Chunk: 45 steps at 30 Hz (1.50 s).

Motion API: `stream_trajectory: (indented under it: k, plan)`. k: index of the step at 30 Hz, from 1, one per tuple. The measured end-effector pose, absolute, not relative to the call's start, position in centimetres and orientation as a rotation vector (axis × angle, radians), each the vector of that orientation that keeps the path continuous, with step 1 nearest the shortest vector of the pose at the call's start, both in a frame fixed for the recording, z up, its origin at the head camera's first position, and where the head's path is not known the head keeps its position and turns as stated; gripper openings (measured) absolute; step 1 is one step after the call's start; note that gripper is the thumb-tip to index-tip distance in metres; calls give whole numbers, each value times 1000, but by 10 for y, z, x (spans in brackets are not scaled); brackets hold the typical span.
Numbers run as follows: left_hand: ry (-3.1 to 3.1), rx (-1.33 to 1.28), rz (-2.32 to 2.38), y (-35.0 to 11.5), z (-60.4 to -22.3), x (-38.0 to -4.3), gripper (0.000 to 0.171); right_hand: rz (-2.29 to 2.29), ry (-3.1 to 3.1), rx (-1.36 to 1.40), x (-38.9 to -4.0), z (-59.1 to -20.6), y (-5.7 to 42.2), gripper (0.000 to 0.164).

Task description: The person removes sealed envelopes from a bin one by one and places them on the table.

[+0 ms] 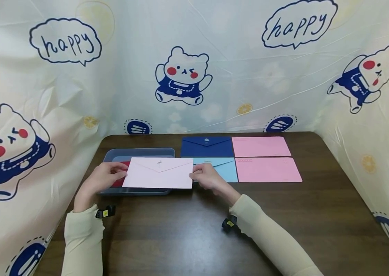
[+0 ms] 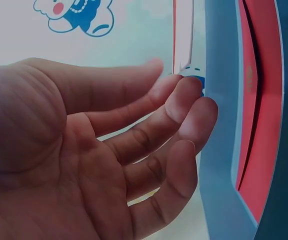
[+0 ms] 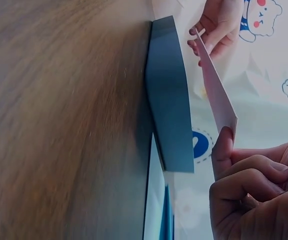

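A pale pink envelope [image 1: 158, 177], flap side up, is held above the blue-grey tray [image 1: 139, 151]. My right hand [image 1: 208, 177] pinches its right edge between thumb and curled forefinger. At the envelope's left edge is my left hand [image 1: 106, 178], with loosely bent fingers; in the left wrist view the thumb [image 2: 134, 80] is slightly blurred and stands apart from the paper. Whether the left fingertips touch the envelope is unclear. Inside the tray lies a red envelope [image 2: 264, 85], mostly covered in the head view by the pale pink one.
Right of the tray, a dark blue envelope [image 1: 206, 148] lies behind a light blue envelope [image 1: 227, 172], which my right hand partly covers. Beside them are two pink envelopes, one farther back [image 1: 261, 146] and one nearer [image 1: 268, 170]. A printed curtain [image 1: 235, 88] surrounds the brown table [image 1: 180, 230].
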State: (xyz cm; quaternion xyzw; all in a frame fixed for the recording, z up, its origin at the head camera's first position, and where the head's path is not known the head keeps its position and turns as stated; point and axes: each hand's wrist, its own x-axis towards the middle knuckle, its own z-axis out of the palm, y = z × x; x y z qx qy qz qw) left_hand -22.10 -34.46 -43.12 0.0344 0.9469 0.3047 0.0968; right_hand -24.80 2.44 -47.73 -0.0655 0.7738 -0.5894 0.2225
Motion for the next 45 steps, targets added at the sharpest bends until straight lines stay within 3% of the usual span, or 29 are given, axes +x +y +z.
stream_trajectory:
  k: [15, 23, 45]
  plan:
    - [2760, 157, 831, -325, -433, -223, 38, -1609, 2175, -158, -252, -480, 56, 12]
    - [2760, 279, 826, -312, -429, -219, 24, -1584, 2220, -122, -248, -480, 70, 15]
    - [2895, 326, 684, -252, -443, -202, 23, -1505, 2277, -98, -243, -483, 109, 15]
